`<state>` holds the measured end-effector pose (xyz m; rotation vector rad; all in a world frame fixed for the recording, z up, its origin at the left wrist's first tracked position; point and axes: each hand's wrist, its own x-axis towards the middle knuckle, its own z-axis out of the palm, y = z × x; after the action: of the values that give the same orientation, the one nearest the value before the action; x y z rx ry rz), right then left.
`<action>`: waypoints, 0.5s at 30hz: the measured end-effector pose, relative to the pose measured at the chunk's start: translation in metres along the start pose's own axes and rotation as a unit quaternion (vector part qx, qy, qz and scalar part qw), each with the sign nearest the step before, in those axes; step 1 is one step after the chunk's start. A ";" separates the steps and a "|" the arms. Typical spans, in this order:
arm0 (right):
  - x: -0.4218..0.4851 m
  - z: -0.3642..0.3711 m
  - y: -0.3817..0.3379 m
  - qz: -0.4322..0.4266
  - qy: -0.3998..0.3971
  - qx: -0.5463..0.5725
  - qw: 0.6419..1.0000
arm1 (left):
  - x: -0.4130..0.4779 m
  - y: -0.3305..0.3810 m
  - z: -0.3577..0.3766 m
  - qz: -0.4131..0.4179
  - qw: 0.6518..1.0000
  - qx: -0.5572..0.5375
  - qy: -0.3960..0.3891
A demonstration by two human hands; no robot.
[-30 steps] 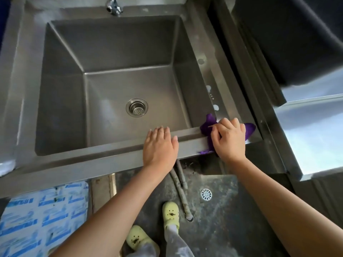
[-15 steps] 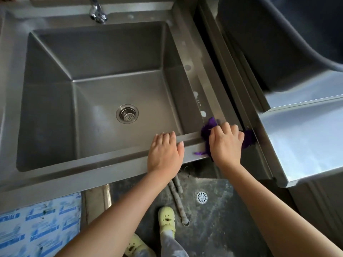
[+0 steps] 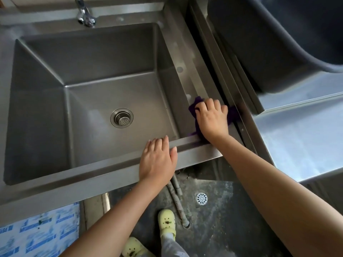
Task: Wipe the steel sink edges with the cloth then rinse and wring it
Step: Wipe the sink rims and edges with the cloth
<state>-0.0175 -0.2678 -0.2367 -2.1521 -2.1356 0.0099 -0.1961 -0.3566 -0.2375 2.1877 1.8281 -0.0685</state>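
A deep steel sink (image 3: 187, 58) fills the view, with a round drain (image 3: 121, 117) in its floor. On the sink's right edge, near the front right corner, lies a purple cloth (image 3: 193, 108). My right hand (image 3: 211, 118) lies on top of it with curled fingers that hold it down against the steel, and it hides most of the cloth. My left hand (image 3: 157, 160) rests flat on the sink's front rim, fingers straight and pointing into the basin.
A tap (image 3: 84, 15) stands at the sink's back edge. A steel counter (image 3: 300, 138) adjoins on the right, with a big dark tub (image 3: 278, 38) behind it. Below are grey hoses (image 3: 176, 199), a floor drain (image 3: 201, 198) and my yellow clogs (image 3: 166, 222).
My right hand has slid the cloth from the front right corner away along the right edge. My left hand has stayed on the front rim.
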 end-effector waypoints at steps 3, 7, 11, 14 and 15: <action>0.017 -0.007 -0.006 0.073 -0.005 0.124 0.990 | 0.003 -0.003 -0.005 0.003 0.996 -0.088 0.001; 0.019 -0.032 0.000 0.164 0.056 0.350 0.921 | 0.020 0.013 -0.044 0.001 0.940 -0.338 0.050; 0.019 -0.051 0.000 0.292 0.053 0.494 0.817 | 0.058 0.053 -0.065 0.062 0.928 -0.359 0.078; 0.017 -0.051 0.005 0.285 0.014 0.458 0.842 | 0.083 0.075 -0.041 0.069 0.950 -0.305 0.010; 0.013 -0.048 0.009 0.253 0.000 0.414 0.874 | 0.086 0.077 -0.029 0.064 0.960 -0.270 -0.019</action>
<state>-0.0049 -0.2584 -0.1887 -2.0175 -1.1303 0.8016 -0.1086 -0.2788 -0.2145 1.8850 1.4570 0.3707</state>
